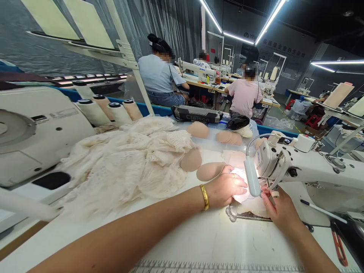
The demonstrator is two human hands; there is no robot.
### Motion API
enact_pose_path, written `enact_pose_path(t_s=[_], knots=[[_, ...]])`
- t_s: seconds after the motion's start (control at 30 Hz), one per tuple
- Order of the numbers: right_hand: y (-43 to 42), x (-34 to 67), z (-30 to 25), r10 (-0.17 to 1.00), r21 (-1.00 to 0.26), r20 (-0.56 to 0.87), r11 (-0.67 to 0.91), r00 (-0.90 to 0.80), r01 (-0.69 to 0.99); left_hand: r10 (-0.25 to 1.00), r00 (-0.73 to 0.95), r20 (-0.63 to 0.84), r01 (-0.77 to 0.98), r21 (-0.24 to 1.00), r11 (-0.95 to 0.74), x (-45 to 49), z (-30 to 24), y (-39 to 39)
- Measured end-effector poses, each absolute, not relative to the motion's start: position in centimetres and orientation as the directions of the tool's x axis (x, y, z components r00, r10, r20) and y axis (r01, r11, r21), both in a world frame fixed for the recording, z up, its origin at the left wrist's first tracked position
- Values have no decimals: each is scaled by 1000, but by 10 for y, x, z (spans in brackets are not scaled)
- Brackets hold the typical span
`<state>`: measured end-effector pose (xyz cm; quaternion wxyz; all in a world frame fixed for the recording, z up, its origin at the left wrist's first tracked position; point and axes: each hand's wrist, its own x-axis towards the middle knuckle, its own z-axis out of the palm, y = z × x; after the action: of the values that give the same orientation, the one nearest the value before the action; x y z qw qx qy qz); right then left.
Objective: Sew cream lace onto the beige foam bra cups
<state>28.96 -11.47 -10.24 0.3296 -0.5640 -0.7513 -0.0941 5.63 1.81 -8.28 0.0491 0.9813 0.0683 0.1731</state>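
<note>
My left hand (227, 186), with a gold bangle (204, 197) at the wrist, lies flat on a pale fabric piece (240, 196) left of the needle area, its fingers stretched over it. At the needle end of a white sewing machine (307, 161), my right hand (280, 206) has thumb and index finger pinched together. What sits between them is too small to make out. A lit grey lamp (251, 177) on a bendy neck hangs between the hands and hides part of the fabric. Beige oval pads (210, 171) lie just beyond my left hand.
A heap of cream lace fabric (127, 163) covers the table's left side. Thread cones (119, 113) stand behind it. A clear plastic bin (216, 143) holds more pads. A white pen (324, 211) and red-handled tool (339, 248) lie right. Co-workers (160, 77) sit beyond.
</note>
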Motion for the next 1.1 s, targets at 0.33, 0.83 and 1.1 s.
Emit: enact_pose_path(t_s=[0.33,0.83,1.1], knots=[[-119,288,-100,833,-223,507,374,-220,900,126,929,348,138,-10,-990,52,-83,9],[-122,275,-93,879,-230,288,448,-379,864,60,927,371,112,-119,-987,55,-81,-11],[-113,277,-107,899,-188,355,336,-255,923,110,919,379,133,-37,-990,62,-84,10]])
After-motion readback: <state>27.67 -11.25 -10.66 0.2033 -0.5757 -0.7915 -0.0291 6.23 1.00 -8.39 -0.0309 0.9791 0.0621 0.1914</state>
